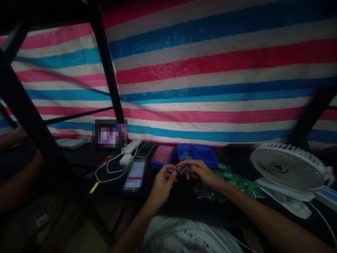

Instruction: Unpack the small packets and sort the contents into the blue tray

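Note:
My left hand (pixel 162 184) and my right hand (pixel 198 172) meet over the dark table (pixel 179 200), fingers pinched together on a small clear, shiny item (pixel 182 170) held between them. What the item is I cannot make out in the dim light. Just beyond my hands stand small blue trays (pixel 198 154), one with a reddish inside (pixel 163 155). Green packets (pixel 239 182) and a crumpled clear bag (pixel 205 193) lie to the right of my right forearm.
A white desk fan (pixel 288 168) lies tilted at the right. A phone (pixel 145 150), a white charger with cable (pixel 126 160) and a power strip sit at the left. Black frame posts (pixel 107 70) rise in front of a striped tarp (pixel 210 70). Another person's arm (pixel 15 189) shows at far left.

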`<action>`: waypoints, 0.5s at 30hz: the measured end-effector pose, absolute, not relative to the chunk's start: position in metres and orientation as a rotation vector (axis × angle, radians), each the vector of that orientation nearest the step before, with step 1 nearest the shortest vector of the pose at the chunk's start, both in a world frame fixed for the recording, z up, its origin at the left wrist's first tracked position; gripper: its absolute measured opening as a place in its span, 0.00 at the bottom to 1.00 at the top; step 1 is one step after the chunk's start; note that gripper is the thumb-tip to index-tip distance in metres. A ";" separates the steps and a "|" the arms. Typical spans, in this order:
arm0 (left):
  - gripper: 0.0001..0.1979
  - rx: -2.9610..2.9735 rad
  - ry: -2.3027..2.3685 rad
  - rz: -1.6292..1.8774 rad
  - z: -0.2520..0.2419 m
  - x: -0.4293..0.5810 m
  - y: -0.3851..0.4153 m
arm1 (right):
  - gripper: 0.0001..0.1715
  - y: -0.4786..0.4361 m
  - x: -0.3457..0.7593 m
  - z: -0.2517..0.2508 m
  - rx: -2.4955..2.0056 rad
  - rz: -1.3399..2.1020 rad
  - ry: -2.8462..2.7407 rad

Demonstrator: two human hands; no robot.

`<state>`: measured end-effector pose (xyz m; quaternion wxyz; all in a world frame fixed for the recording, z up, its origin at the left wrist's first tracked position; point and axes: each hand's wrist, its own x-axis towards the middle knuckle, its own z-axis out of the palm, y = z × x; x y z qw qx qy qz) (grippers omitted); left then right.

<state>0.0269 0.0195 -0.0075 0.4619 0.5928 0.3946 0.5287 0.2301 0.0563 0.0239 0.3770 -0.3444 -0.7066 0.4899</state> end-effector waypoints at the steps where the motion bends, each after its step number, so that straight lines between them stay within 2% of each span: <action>1: 0.17 1.447 0.963 1.302 -0.007 0.027 0.020 | 0.20 0.057 0.231 0.024 -0.886 1.230 -1.809; 5: 0.17 1.417 0.944 1.305 -0.008 0.028 0.020 | 0.19 0.057 0.231 0.023 -0.868 1.121 -1.849; 9: 0.13 1.480 0.920 1.259 -0.010 0.029 0.018 | 0.19 0.057 0.229 0.022 -0.795 1.178 -1.833; 13: 0.12 1.513 0.880 1.252 -0.010 0.030 0.017 | 0.27 0.056 0.227 0.021 -0.792 1.241 -1.769; 15: 0.11 1.521 0.875 1.249 -0.010 0.030 0.017 | 0.26 0.055 0.227 0.022 -0.791 1.252 -1.760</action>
